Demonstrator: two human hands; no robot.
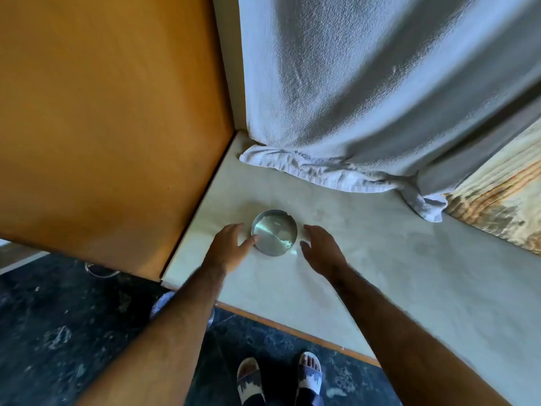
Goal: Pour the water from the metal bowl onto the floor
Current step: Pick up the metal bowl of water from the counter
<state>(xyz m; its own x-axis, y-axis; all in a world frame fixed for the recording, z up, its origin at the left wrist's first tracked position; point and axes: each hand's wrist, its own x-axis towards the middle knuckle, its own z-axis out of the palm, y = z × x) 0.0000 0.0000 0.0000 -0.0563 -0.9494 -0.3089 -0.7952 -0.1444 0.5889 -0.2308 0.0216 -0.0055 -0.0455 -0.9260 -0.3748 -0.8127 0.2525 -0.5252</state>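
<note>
Left hand (231, 247): fingers (248, 241) spread and slightly curled, the thumb tip touching the left wall of the metal bowl (274, 232); the other fingertips lie just beside the rim on the far-left side, contact there not discernible; nothing is gripped. Right hand (320, 248): fingers (311, 230) spread and loosely extended, just beside the bowl's right side but apart from it; palm turned toward the bowl; nothing held.

Metal bowl: round, shallow, upright, standing on the pale tabletop (366, 259) between the two hands, near the tabletop's left edge; a thin layer of water with a few small specks shows in its base; a bright glint lies on the tabletop at its near-right foot.

Both forearms are bare and reach in from the lower edge of the view; the left crosses the tabletop's near-left corner.

Surroundings: an orange-brown panel (111, 112) rises along the left side of the tabletop; a grey-white cloth (366, 83) hangs at the back, its lower hem bunched on the tabletop well behind the bowl; a wood-grained surface (503, 197) shows at far right. Below the tabletop's near edge, a dark speckled floor (58, 332); two feet in pale, stained sandals (309, 373) stand on it.
</note>
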